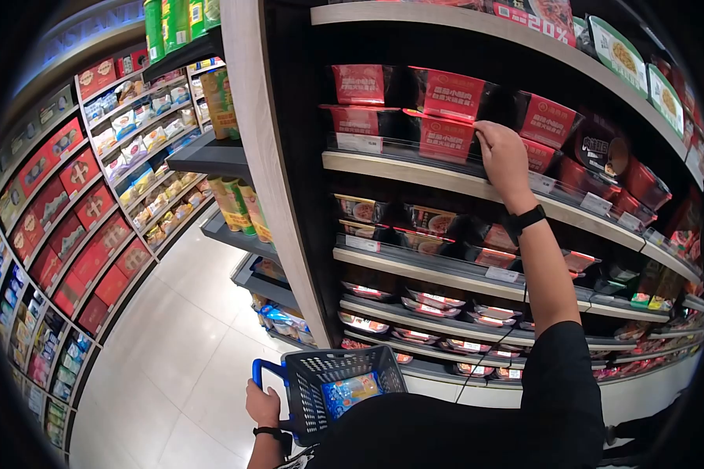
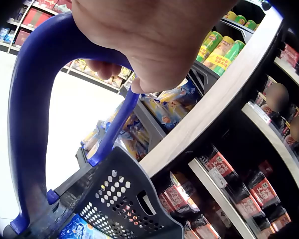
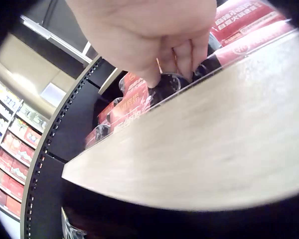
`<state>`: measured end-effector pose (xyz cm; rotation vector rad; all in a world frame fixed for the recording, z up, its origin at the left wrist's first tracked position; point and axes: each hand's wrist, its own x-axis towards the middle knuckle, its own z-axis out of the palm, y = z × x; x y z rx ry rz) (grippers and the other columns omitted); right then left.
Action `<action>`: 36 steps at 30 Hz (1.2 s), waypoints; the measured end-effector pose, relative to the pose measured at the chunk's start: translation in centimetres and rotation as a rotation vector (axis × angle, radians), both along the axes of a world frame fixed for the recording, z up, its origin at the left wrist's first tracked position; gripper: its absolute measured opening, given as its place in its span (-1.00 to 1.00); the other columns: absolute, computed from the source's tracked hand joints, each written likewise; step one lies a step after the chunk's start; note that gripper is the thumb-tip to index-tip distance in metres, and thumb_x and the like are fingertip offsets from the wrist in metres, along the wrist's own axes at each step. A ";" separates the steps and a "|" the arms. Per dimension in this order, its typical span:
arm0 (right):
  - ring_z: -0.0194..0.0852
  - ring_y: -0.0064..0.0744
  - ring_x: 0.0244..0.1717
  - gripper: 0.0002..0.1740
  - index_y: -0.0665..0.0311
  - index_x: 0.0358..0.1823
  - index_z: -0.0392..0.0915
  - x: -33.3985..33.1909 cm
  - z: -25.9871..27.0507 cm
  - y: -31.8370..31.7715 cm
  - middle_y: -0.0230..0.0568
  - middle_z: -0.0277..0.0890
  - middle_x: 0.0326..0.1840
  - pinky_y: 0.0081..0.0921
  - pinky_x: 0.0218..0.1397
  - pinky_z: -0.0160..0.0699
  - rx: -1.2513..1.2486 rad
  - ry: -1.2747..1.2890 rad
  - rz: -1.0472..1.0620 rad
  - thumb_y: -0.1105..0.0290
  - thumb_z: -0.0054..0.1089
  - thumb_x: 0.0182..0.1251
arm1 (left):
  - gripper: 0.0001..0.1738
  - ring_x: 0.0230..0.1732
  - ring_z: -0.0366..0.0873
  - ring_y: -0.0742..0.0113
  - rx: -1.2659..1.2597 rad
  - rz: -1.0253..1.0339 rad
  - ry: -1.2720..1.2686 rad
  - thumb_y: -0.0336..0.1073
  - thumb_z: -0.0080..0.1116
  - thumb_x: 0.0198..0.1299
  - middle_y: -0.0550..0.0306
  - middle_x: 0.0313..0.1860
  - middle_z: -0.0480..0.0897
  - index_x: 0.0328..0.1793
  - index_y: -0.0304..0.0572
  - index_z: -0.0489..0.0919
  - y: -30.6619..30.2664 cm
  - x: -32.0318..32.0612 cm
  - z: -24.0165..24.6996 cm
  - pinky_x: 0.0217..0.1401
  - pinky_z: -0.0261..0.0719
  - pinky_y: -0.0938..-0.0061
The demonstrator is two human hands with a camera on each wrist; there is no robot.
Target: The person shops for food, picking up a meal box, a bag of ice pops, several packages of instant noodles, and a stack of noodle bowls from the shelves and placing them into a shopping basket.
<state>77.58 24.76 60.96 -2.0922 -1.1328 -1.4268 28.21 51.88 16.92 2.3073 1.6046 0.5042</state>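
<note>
On a shelf at chest height my right hand pinches the right end of a red-sleeved black instant hot pot box, at the lower of two stacked boxes. Thumb and bent fingers meet its black end in the right wrist view. Another red hot pot box lies on top of it. Low on the left, my left hand grips the blue handle of a dark grey shopping basket. Inside the basket lies a blue-and-yellow snack packet.
A clear lip and price tags run along the wooden shelf edge below my right hand. More red boxes stand to the right. A wooden shelf end panel rises left of them, with canisters beyond. The tiled aisle floor stretches left.
</note>
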 end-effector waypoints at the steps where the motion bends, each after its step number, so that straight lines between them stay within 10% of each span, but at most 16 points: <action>1: 0.56 -0.06 0.10 -0.73 0.27 0.06 0.58 -0.2 -0.4 0.2 -0.07 0.64 0.01 -0.18 0.23 0.46 0.005 -0.073 0.001 0.42 0.11 0.38 | -0.42 -0.05 0.63 -0.20 -0.002 0.003 -0.007 -0.27 0.28 0.11 -0.21 -0.02 0.60 0.23 -0.32 0.40 -0.1 0.1 0.2 -0.01 0.59 0.04; 7: 0.42 0.05 0.29 -0.60 0.28 0.15 0.53 -8.4 -6.9 -0.5 -0.06 0.55 0.17 -0.07 0.38 0.33 0.096 -0.041 0.178 0.51 0.19 0.25 | -0.35 0.01 0.61 -0.22 0.002 -0.007 -0.033 -0.26 0.28 0.11 -0.24 0.04 0.59 0.32 -0.36 0.37 0.5 -0.1 -1.2 0.06 0.58 0.05; 11: 0.52 0.01 0.12 -0.61 0.26 0.14 0.55 -14.3 -20.8 -0.2 -0.03 0.59 0.06 -0.16 0.25 0.44 -0.366 0.739 0.523 0.37 0.23 0.28 | -0.32 0.04 0.60 -0.22 0.066 -0.047 -0.058 -0.23 0.27 0.13 -0.26 0.08 0.59 0.35 -0.38 0.36 1.1 -1.0 -3.0 0.09 0.57 0.07; 13: 0.52 0.13 0.15 -0.57 0.33 0.21 0.49 -15.0 -33.3 -1.4 0.08 0.59 0.11 -0.17 0.22 0.50 -0.532 1.045 0.631 0.31 0.16 0.36 | -0.34 -0.01 0.64 -0.23 -0.045 -0.017 -0.108 -0.20 0.30 0.09 -0.29 -0.01 0.65 0.31 -0.30 0.41 2.1 -1.1 -3.2 0.05 0.59 0.03; 15: 0.57 0.08 0.11 -0.50 0.24 0.21 0.52 -14.7 -45.9 -6.1 0.06 0.62 0.08 -0.15 0.18 0.54 -1.178 1.199 0.304 0.14 0.21 0.33 | -0.44 -0.11 0.66 -0.26 -0.258 0.058 -0.071 -0.24 0.32 0.03 -0.24 -0.18 0.69 0.18 -0.24 0.47 3.3 -1.0 -2.0 -0.03 0.61 0.00; 20: 0.64 0.01 0.03 -0.53 0.18 0.06 0.65 -19.6 -68.8 -28.5 -0.01 0.69 -0.09 -0.16 0.15 0.57 -0.906 1.629 0.092 0.03 0.19 0.26 | -0.63 -0.17 0.66 -0.27 -0.375 0.007 -0.212 -0.34 0.26 -0.09 -0.26 -0.29 0.69 -0.09 -0.27 0.56 5.5 -2.2 -4.3 -0.07 0.60 0.05; 21: 0.64 0.03 0.00 -0.58 0.15 -0.10 0.72 -21.6 -76.7 -28.8 0.01 0.69 -0.11 -0.17 0.12 0.58 -1.551 1.285 0.287 0.00 0.08 0.32 | -0.64 -0.17 0.66 -0.27 -0.366 0.006 -0.224 -0.34 0.25 -0.09 -0.27 -0.30 0.69 -0.10 -0.27 0.56 5.1 -2.1 -3.4 -0.07 0.60 0.05; 23: 0.65 0.00 -0.02 -0.61 0.14 -0.16 0.73 -25.0 -70.0 -38.7 -0.02 0.70 -0.13 -0.17 0.10 0.58 -1.324 1.501 0.203 0.04 0.07 0.31 | -0.64 -0.21 0.67 -0.24 -0.429 0.022 -0.277 -0.36 0.24 -0.10 -0.26 -0.34 0.68 -0.10 -0.27 0.57 5.3 -2.1 -3.9 -0.12 0.61 0.08; 27: 0.67 -0.09 -0.07 -0.72 0.19 -0.26 0.71 -32.8 -51.6 -22.8 -0.06 0.68 -0.13 -0.22 0.04 0.61 -0.887 1.757 -0.109 0.18 0.12 0.30 | -0.64 -0.27 0.68 -0.21 -0.480 0.024 -0.278 -0.40 0.22 -0.09 -0.24 -0.38 0.68 -0.08 -0.27 0.58 5.6 -2.1 -4.2 -0.18 0.62 0.12; 29: 0.69 -0.34 -0.15 -0.79 0.23 -0.05 0.61 -31.9 -60.2 -25.9 -0.24 0.69 -0.14 -0.38 -0.13 0.67 -0.308 2.408 -0.219 0.36 0.13 0.37 | -0.64 -0.30 0.69 -0.19 -0.501 0.036 -0.315 -0.43 0.21 -0.08 -0.23 -0.39 0.68 -0.06 -0.27 0.58 5.4 -2.0 -3.1 -0.22 0.62 0.14; 36: 0.60 -0.44 -0.08 -0.56 0.27 0.13 0.53 -35.5 -57.7 -21.0 -0.25 0.63 -0.08 -0.43 -0.04 0.57 0.044 2.222 -0.170 0.06 0.09 0.52 | -0.73 -0.28 0.68 -0.23 -0.434 -0.011 -0.261 -0.39 0.12 0.00 -0.24 -0.40 0.68 -0.12 -0.26 0.58 6.5 -2.4 -6.3 -0.16 0.61 0.06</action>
